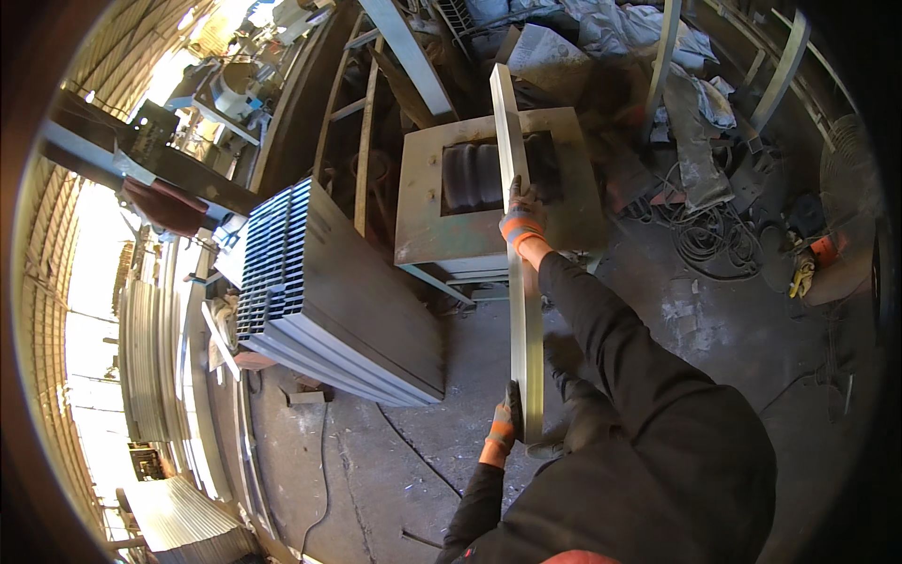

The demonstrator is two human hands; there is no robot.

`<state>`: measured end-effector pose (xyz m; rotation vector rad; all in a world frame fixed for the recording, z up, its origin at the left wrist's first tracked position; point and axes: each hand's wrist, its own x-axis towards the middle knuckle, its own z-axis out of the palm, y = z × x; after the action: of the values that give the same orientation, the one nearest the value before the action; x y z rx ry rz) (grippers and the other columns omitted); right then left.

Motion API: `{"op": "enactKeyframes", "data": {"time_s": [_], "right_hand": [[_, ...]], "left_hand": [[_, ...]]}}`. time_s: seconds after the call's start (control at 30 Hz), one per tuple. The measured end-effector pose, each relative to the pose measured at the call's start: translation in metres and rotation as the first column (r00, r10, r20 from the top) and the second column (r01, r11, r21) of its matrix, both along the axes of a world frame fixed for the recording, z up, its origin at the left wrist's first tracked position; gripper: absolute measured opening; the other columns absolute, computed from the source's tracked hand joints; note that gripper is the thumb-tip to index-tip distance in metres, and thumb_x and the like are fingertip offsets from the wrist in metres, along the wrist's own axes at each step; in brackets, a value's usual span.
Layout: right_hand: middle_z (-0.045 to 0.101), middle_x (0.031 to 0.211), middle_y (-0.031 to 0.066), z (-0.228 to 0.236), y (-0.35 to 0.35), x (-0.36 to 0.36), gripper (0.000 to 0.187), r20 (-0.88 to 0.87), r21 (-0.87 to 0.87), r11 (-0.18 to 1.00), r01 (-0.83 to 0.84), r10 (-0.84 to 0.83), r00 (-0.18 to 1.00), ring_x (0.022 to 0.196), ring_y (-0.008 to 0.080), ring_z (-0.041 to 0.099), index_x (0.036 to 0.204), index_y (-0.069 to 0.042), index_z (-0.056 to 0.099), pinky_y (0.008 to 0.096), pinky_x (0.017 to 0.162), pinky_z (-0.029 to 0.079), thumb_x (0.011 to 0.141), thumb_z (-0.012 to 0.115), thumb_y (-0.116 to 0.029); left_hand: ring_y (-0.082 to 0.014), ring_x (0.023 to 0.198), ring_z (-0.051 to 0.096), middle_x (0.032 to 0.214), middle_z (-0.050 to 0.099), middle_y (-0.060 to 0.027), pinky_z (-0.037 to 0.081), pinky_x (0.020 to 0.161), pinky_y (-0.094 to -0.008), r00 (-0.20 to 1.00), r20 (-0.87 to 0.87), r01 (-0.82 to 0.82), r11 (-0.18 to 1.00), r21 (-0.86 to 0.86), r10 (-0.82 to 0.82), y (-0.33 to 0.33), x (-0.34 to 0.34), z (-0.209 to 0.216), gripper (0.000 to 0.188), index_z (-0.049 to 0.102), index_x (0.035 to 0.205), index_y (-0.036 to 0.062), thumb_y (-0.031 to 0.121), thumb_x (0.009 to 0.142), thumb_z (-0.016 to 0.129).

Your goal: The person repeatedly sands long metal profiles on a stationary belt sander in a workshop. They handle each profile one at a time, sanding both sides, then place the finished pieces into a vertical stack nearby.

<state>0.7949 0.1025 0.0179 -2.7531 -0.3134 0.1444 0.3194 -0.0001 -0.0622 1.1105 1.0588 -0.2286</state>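
A long, straight, pale metal bar [527, 329], which looks like a channel or box profile, runs away from my body. Gloved in orange and grey, my right hand [522, 221] is closed around its middle-to-far part. Nearer to me, my left hand [505, 421] grips the bar's near end from the left side, its fingers partly hidden. The bar's far part passes over a worn metal machine housing [442, 233] with a dark ribbed roller [470, 176] in its square opening. Whether the bar touches that housing, I cannot tell.
Left of the housing stands a tall stack of grey metal panels [362, 301] with slotted ends. Long metal strips [150, 362] lean further left. Coiled cables [709, 240] and scrap lie on the right. Another cable [418, 451] crosses the concrete floor near my left arm.
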Motion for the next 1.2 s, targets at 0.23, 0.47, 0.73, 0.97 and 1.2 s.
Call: {"op": "enactKeyframes", "data": {"time_s": [0.23,0.47,0.73,0.97,1.2], "right_hand": [[0.04,0.18,0.0297,0.024,0.027,0.029,0.1,0.184,-0.142,0.989,-0.032,0.058,0.981,0.143,0.0491,0.063,0.184,-0.017,0.032,0.0526,0.105,0.066,0.097,0.079,-0.02],[0.03,0.185,0.0296,0.04,0.01,-0.012,0.107,0.037,-0.188,0.981,-0.046,0.054,0.998,0.152,0.0472,0.059,0.185,-0.016,0.026,0.0499,0.115,0.064,0.095,0.084,-0.017],[0.03,0.186,0.0243,0.039,0.009,-0.052,0.097,0.046,-0.237,0.971,-0.018,0.029,0.999,0.15,0.0437,0.061,0.186,-0.023,0.023,0.0492,0.117,0.063,0.105,0.076,-0.014],[0.033,0.184,0.0242,0.02,0.021,-0.062,0.079,0.138,-0.266,0.963,0.044,-0.007,0.99,0.139,0.0392,0.067,0.185,-0.031,0.026,0.0456,0.107,0.068,0.116,0.056,-0.008],[0.034,0.182,0.0234,0.015,0.03,-0.062,0.078,0.189,-0.355,0.934,0.049,0.02,0.982,0.139,0.0369,0.066,0.185,-0.026,0.03,0.0459,0.104,0.068,0.114,0.061,-0.014]], "left_hand": [[-0.0218,0.078,0.075,0.094,0.079,-0.0068,0.063,0.07,-0.0377,0.957,0.073,-0.237,0.9,-0.366,0.282,-0.017,0.069,-0.058,0.084,0.081,0.125,0.0026,0.083,0.109,0.06],[-0.0134,0.075,0.068,0.089,0.076,-0.0007,0.058,0.066,-0.0359,0.928,0.065,-0.326,0.885,-0.333,0.366,-0.043,0.029,-0.07,0.072,0.084,0.115,0.0039,0.074,0.112,0.065],[-0.0134,0.071,0.065,0.086,0.074,-0.0002,0.055,0.064,-0.0381,0.93,0.335,-0.122,0.987,-0.101,0.149,-0.054,-0.023,-0.079,0.062,0.082,0.112,0.0069,0.063,0.119,0.056],[-0.0227,0.074,0.077,0.094,0.082,-0.0069,0.064,0.066,-0.0415,0.934,0.178,-0.193,0.856,-0.48,0.311,-0.053,-0.038,-0.063,0.067,0.082,0.12,0.0095,0.072,0.115,0.059],[-0.0219,0.08,0.08,0.105,0.083,-0.0067,0.067,0.069,-0.0403,0.905,0.231,-0.175,0.807,-0.564,0.358,-0.048,-0.039,-0.051,0.052,0.078,0.13,0.0083,0.056,0.119,0.061]]}}
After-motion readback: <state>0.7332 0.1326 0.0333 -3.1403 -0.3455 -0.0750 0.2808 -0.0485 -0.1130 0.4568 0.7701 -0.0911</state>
